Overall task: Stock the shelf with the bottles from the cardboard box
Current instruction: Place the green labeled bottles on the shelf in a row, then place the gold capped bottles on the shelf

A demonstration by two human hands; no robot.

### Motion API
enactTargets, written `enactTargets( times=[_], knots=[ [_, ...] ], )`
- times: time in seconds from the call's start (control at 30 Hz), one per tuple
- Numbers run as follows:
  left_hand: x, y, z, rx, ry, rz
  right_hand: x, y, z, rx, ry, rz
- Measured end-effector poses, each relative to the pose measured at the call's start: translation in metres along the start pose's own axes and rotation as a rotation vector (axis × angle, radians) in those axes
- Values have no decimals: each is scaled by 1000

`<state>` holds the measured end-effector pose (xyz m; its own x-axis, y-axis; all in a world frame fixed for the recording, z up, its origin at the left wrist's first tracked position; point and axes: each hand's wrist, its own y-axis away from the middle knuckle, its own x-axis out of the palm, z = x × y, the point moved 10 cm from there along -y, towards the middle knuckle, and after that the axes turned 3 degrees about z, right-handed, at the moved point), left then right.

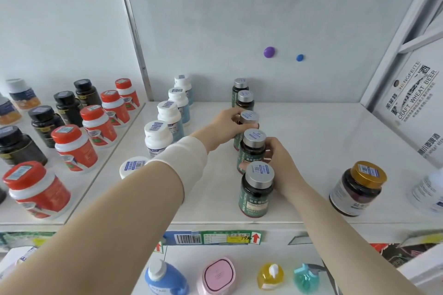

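Note:
A row of several dark green-labelled bottles with silver caps runs from the back of the white shelf (311, 141) to its front. My left hand (225, 124) grips the third bottle (249, 118) of that row near its cap. My right hand (280, 160) is wrapped around the fourth bottle (253, 148) from its right side. The nearest bottle (256, 189) of the row stands free at the shelf's front edge. The cardboard box is out of view.
A row of white-capped bottles (165, 115) stands left of the green row. Red-capped (72, 148) and black bottles (45, 124) fill the left shelf. A gold-capped bottle (357, 189) and a white bottle (429, 191) stand right. Detergent bottles (165, 278) sit on the shelf below.

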<state>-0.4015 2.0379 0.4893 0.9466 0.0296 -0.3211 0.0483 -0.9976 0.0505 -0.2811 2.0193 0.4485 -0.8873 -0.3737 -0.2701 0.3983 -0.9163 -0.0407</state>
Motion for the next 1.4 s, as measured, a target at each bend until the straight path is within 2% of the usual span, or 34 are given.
enactTargets(
  times=[0.23, 0.5, 0.63, 0.73, 0.87, 1.0, 1.07, 1.17, 1.3, 1.4],
  knots=[
    [-3, -7, 5, 21, -7, -29, 0, 2, 1, -19, 19, -23],
    [2, 0, -3, 9, -91, 16, 4, 1, -2, 67, -11, 24],
    [-7, 16, -31, 8, -258, -6, -16, 17, 31, 28, 60, 34],
    [-23, 43, -70, 42, -503, -46, -37, 34, 66, 3, 130, 15],
    [-51, 90, -112, 82, -860, -200, -44, 60, 122, -125, 475, -18],
    [-52, 158, -131, 112, -1434, -271, -8, 93, 150, -233, 813, -7],
    [-56, 190, -126, 99, -1611, -289, 23, 111, 158, -284, 989, 22],
    [-76, 239, -111, 37, -1747, -306, 77, 137, 176, -406, 1112, 64],
    [-135, 312, -88, -69, -1802, -366, 162, 166, 207, -530, 1121, 132],
    [-198, 375, -60, -216, -1810, -404, 244, 187, 233, -610, 1076, 222]
  ],
)
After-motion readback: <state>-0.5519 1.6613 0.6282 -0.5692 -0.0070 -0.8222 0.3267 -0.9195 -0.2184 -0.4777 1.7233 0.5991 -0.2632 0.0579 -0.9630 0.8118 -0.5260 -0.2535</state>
